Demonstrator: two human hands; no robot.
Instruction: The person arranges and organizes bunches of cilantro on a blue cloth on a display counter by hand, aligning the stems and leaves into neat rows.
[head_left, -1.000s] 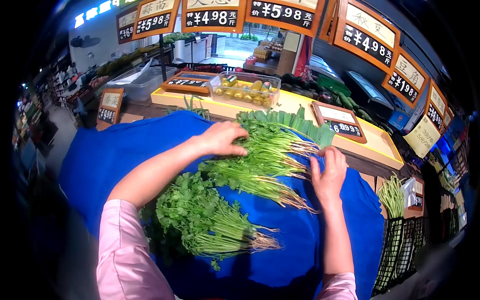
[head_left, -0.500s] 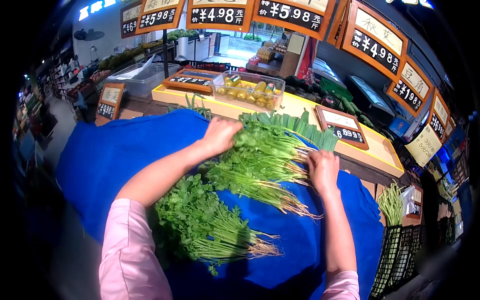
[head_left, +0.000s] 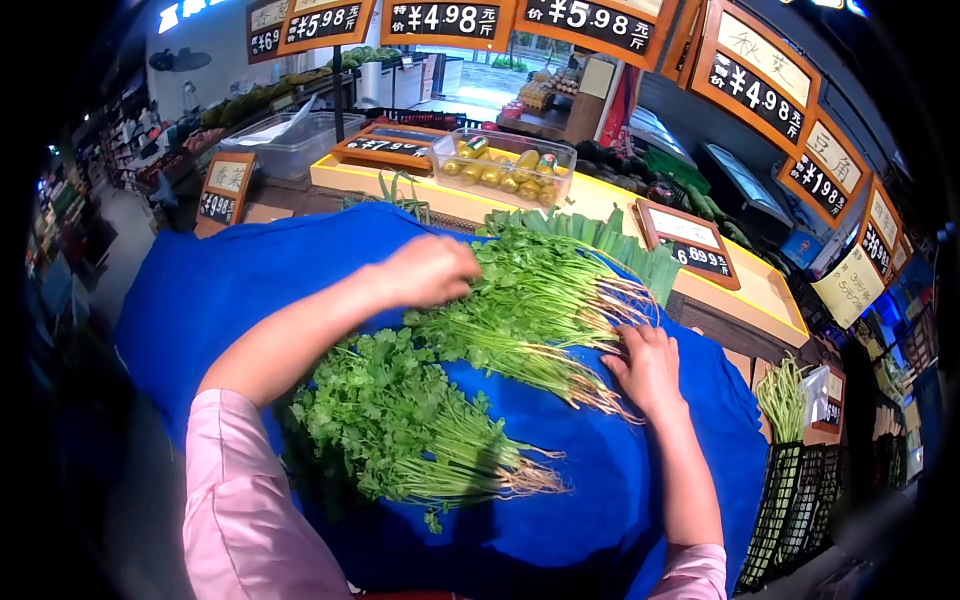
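Observation:
A large bunch of cilantro lies on a blue cloth, its leaves to the left and its pale roots to the right. My left hand is at the leafy end with fingers bent, slightly blurred and partly hidden. Beside the root ends is my right hand, open, its thumb apart from the fingers and nothing seen in it. Closer to me on the cloth rests a second cilantro bunch, apart from the first, its roots also pointing right.
Long flat green leaves lie behind the bunch. A yellow-edged wooden shelf carries a clear tub of yellow-green produce and price signs. More price boards hang above. A black crate with long beans stands at right.
My left hand has drawn back slightly left from the leaves. My right hand has moved down along the roots and its fingers have spread. The large bunch's stems lie more spread out.

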